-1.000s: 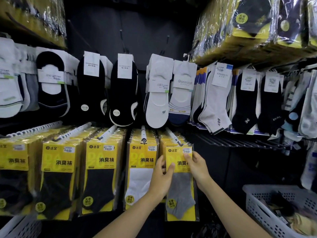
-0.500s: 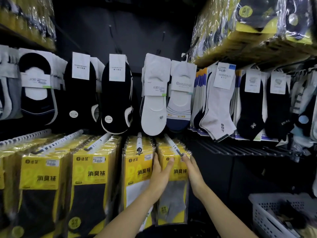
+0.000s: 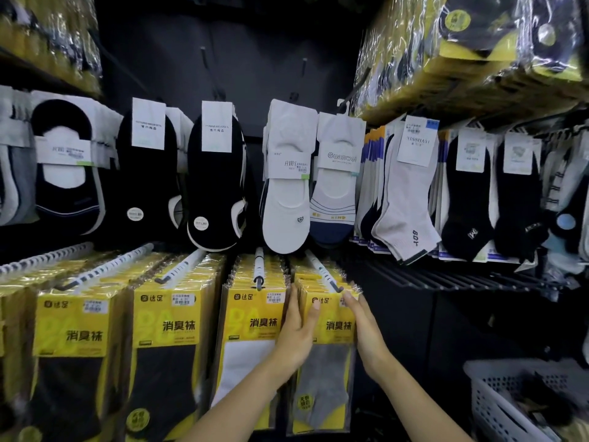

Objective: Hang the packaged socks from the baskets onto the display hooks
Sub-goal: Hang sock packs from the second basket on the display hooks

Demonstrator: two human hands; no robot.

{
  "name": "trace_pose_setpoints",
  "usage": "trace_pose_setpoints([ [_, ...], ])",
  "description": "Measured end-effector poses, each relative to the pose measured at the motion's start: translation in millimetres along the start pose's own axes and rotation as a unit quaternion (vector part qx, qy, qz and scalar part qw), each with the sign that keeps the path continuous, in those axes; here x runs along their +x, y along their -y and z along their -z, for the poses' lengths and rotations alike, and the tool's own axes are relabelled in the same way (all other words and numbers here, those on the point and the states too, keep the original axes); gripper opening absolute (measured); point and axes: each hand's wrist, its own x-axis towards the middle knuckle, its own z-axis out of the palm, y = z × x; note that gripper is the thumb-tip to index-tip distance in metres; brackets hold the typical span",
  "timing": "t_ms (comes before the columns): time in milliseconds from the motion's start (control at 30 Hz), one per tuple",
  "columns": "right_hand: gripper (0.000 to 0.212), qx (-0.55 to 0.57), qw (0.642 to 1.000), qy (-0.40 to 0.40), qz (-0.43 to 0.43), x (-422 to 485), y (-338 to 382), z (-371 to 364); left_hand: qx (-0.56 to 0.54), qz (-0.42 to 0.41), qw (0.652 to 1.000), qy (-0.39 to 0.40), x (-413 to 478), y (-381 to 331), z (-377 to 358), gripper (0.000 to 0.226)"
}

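A yellow pack of grey socks [image 3: 331, 371] hangs at the front of a display hook [image 3: 323, 272], at the right end of the lower row. My left hand [image 3: 296, 333] grips its left edge with the thumb across the front. My right hand [image 3: 363, 330] lies along its right edge, fingertips at the top corner beside the hook's tip. A white basket [image 3: 497, 397] with more sock packs stands at the lower right.
Next to it hang a pack of white socks [image 3: 251, 346] and several black-sock packs [image 3: 165, 352] on their own hooks. Loose socks on cards fill the row above. A bare wire shelf [image 3: 446, 275] juts out on the right. Wrapped stock sits overhead.
Both hands have pushed the grey-sock pack back along its hook toward the wall. My view has moved closer and lower.
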Motion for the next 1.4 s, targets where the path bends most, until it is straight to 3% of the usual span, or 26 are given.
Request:
trace_pose_setpoints([
  [200,0.045,-0.018,0.999,-0.001,0.028,-13,-10,-4,-0.006,0.023,1.0,-0.019,-10,7,-9,0.066],
  [333,0.044,-0.026,0.999,-0.009,0.022,-20,-6,-6,-0.011,0.031,0.999,-0.03,-18,-1,-8,0.064],
  [433,0.043,-0.035,0.998,-0.049,0.032,-34,1,-4,-0.01,0.008,1.0,-0.013,-38,-9,-6,0.07],
  [533,0.038,-0.14,0.978,-0.115,0.099,-55,2,0,-0.03,-0.053,0.998,-0.003,-65,-14,8,0.069],
  [633,0.012,-0.152,0.972,-0.103,0.146,-68,2,-10,-0.046,-0.12,0.988,-0.087,-85,-20,37,0.053],
  [733,0.014,-0.164,0.98,-0.022,0.109,-72,1,-34,0.014,-0.152,0.964,-0.219,-90,-16,66,0.034],
  [800,0.025,-0.169,0.983,0.023,0.073,-69,-5,-52,0.038,-0.135,0.959,-0.246,-87,-9,80,0.04],
  [900,0.047,-0.15,0.987,0.047,0.029,-63,-14,-76,0.075,-0.101,0.967,-0.222,-79,0,90,0.056],
  [1067,0.068,-0.107,0.994,0.034,0.008,-49,-21,-98,0.098,-0.06,0.979,-0.168,-63,8,96,0.063],
  [1400,0.058,-0.032,0.998,0.038,0.042,-23,-17,-116,-0.007,-0.027,0.998,-0.054,-41,12,102,0.066],
])
